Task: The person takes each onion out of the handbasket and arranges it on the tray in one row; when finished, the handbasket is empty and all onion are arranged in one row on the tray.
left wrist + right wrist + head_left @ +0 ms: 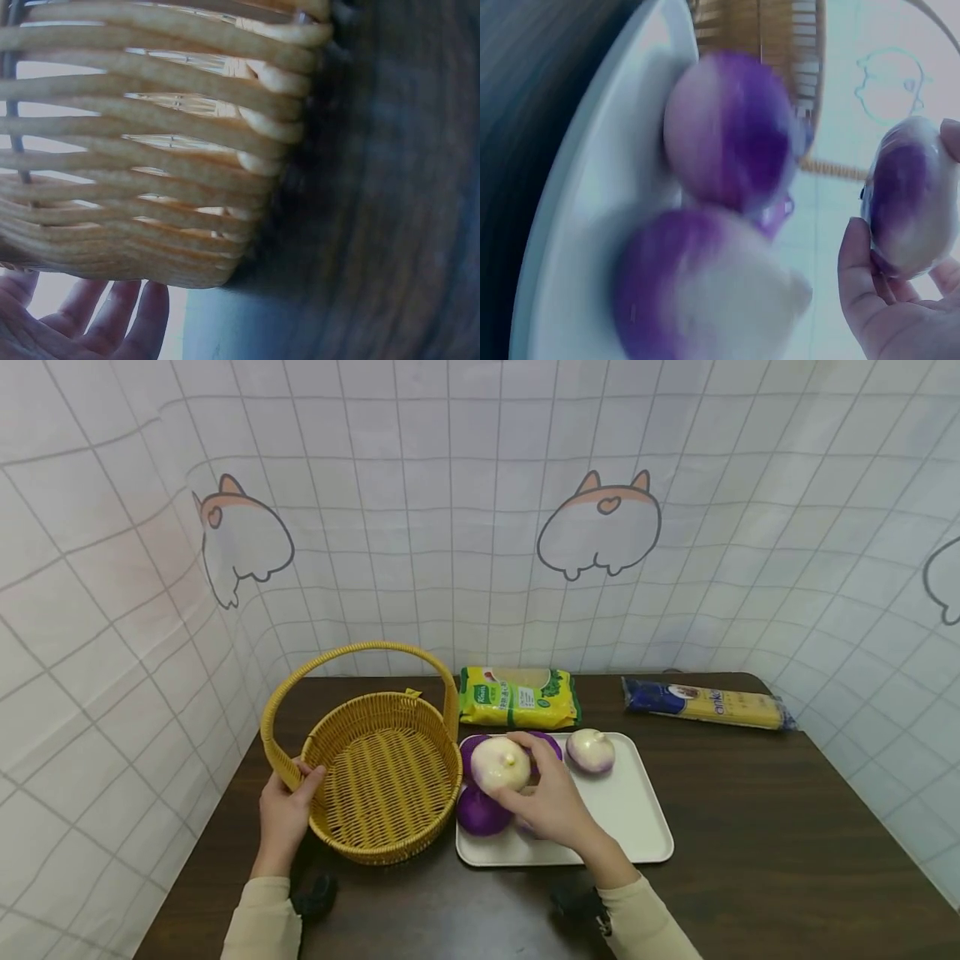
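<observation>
My right hand holds a white-and-purple turnip between thumb and fingers. In the right wrist view that turnip is off to the side of the other turnips, above the tray. A purple turnip lies on the white tray, with more purple partly hidden behind the held one. Another turnip sits at the tray's back edge. My left hand grips the rim of the wicker basket by the foot of its handle, thumb inside. The left wrist view shows its fingers against the basket's woven side.
Behind the tray lies a yellow-green food packet. A long pasta packet lies at the back right of the dark table. The basket's tall handle arches over its far side. A white checked curtain stands behind.
</observation>
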The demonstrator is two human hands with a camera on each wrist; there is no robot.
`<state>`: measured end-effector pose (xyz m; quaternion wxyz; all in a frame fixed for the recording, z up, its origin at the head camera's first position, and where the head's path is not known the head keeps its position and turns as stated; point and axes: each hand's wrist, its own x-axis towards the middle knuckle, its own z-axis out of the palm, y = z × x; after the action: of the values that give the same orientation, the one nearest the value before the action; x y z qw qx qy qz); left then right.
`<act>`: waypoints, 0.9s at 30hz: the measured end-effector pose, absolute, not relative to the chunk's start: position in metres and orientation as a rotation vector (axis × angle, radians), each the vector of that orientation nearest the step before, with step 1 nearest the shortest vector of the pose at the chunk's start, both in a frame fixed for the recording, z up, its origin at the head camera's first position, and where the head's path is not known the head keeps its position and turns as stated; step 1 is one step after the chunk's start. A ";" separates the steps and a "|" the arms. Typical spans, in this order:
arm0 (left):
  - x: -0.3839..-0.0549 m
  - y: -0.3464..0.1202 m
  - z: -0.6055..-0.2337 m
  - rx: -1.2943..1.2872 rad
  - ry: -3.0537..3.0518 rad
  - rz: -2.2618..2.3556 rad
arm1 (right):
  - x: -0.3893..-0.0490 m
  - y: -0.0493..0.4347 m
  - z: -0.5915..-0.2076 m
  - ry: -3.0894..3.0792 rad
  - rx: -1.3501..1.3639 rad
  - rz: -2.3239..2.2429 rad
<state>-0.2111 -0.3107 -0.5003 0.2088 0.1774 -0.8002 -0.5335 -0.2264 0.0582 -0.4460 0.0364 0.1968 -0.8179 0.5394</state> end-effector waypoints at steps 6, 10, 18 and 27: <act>-0.212 -0.310 -0.500 0.494 -2.217 -1.499 | -0.232 0.089 -0.452 -2.499 0.515 1.657; -0.213 -0.309 -0.500 0.482 -2.212 -1.499 | -0.235 0.109 -0.460 -2.493 0.444 1.648; -0.214 -0.309 -0.502 0.486 -2.176 -1.534 | -0.238 0.135 -0.471 -2.461 0.426 1.561; -0.204 -0.302 -0.480 0.513 -2.214 -1.574 | -0.228 0.142 -0.460 -2.493 0.400 1.513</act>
<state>-0.2045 -0.3023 -0.4805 0.1874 0.1824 -0.7867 -0.5592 -0.2279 0.1416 -0.4602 0.0986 0.1353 -0.8428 0.5115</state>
